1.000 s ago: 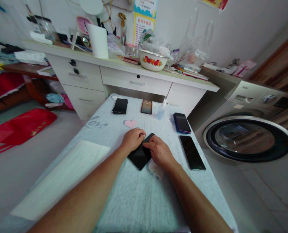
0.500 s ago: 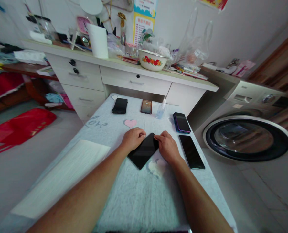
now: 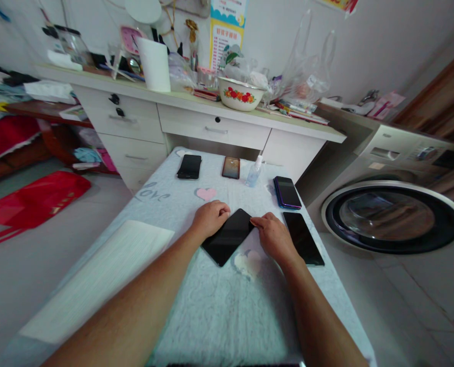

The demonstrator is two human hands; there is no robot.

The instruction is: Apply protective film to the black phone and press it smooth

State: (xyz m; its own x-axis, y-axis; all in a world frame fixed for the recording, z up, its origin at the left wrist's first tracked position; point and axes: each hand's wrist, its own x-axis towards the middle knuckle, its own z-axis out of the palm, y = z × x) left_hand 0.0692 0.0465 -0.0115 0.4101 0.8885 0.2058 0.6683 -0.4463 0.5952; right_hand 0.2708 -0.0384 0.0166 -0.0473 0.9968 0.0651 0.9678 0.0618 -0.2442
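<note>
A black smartphone (image 3: 229,237) lies aslant, screen up, on the cloth-covered table. My left hand (image 3: 210,220) holds its upper left edge with curled fingers. At the phone's right corner is my right hand (image 3: 275,235), thumb and fingers pinched together, the tips touching the corner. Anything small between those tips cannot be made out. Just right of that hand rests a second dark phone (image 3: 303,239). Beyond it sits a stack of phones (image 3: 287,192) with a purple-blue edge.
Toward the table's far side are a black phone or case (image 3: 189,166), a brown phone (image 3: 231,167) and a clear spray bottle (image 3: 254,172). A pale sheet (image 3: 100,280) lies at left. A drawer desk (image 3: 215,120) borders the far end; a washing machine (image 3: 398,153) stands right.
My right hand has shifted right, from the phone's upper right edge to its right corner, baring more of the screen. My left hand has kept its place.
</note>
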